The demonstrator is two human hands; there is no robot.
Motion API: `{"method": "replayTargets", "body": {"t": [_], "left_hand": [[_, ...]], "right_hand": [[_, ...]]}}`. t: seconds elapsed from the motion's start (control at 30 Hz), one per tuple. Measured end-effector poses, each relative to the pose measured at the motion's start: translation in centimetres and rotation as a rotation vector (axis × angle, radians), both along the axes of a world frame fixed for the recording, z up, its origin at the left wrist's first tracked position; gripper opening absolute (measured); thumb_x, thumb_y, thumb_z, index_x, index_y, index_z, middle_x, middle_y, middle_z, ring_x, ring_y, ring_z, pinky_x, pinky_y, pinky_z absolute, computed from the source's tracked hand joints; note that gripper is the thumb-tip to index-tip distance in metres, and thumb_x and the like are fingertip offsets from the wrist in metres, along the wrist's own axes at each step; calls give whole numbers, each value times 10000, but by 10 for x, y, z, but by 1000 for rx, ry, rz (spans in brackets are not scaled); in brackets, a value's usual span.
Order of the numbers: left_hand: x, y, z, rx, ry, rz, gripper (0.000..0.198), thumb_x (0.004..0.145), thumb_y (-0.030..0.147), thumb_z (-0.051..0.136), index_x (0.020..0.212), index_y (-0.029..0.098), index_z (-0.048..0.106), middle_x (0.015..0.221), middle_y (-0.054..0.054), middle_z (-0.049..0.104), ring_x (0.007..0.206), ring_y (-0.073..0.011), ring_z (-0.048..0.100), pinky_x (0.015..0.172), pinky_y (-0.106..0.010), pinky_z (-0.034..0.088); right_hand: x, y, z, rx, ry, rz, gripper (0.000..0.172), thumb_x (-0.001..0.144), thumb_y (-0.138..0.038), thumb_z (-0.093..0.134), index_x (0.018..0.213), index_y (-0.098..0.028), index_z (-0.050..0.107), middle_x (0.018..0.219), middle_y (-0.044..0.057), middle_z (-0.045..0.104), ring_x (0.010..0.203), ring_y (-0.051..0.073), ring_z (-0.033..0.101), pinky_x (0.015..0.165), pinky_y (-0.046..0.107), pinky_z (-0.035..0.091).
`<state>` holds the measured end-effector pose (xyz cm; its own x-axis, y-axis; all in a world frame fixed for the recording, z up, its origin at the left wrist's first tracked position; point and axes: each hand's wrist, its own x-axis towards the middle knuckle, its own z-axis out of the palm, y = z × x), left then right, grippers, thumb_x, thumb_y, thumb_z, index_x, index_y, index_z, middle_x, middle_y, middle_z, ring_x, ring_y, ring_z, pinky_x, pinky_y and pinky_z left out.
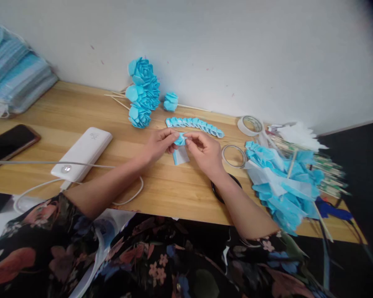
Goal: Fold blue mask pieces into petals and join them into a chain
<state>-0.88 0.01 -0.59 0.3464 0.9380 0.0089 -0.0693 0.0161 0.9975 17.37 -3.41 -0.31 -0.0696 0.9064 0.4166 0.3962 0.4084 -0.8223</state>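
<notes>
A small folded piece of blue paper (180, 139) is pinched between both hands above the middle of the table. My left hand (161, 143) has its thumb and fingers closed on the left side of the piece. My right hand (205, 151) grips its right side with thumb and forefinger, the other fingers curled. Just below the fingers lies a pale blue-and-white strip (181, 156); whether it joins the held piece cannot be told. Behind the hands runs a curved row of folded blue pieces (194, 123).
Blue paper flowers (142, 93) on sticks and a single flower (170, 102) lie near the wall. A power bank (82, 153) with cables and a phone (12, 142) are left. Tape rolls (250, 125) and crumpled blue paper flowers (282, 182) are right.
</notes>
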Motion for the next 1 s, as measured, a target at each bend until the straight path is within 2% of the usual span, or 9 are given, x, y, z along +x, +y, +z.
{"method": "replayTargets", "body": {"t": [0.2,0.37,0.6,0.8,1.0], "left_hand": [[1,-1,5,6,1,32,230,887,301,682,721,159,610,619,20,617,529,-70,547,549,-191,450],[0,0,4,46,38,47,214,891,280,674,723,162,613,591,32,596,518,-70,545,541,-192,450],[1,-1,3,85,51,62,201,876,312,698,758,169,621,621,29,610,524,-70,542,542,-197,462],[1,-1,3,130,63,43,251,865,390,697,775,166,627,639,13,623,536,-76,552,547,-202,468],[2,-2,4,132,79,-48,358,832,513,725,839,166,639,675,10,626,577,-90,559,555,-213,476]], "right_hand": [[-1,2,0,-101,66,3,314,891,-231,653,1202,-260,686,889,-16,755,776,131,680,758,304,565],[1,3,-3,-149,118,26,341,888,-264,660,1223,-267,726,909,-9,754,779,132,669,778,327,560],[1,6,-4,-193,171,-4,264,852,-323,693,1088,-255,790,856,-8,763,732,136,665,754,339,565],[1,6,0,-251,191,-21,104,818,-322,716,812,-218,727,720,-17,701,664,126,619,677,302,519],[0,7,1,-326,355,5,146,832,-362,720,804,-227,672,709,-36,651,666,117,610,698,296,524]]}}
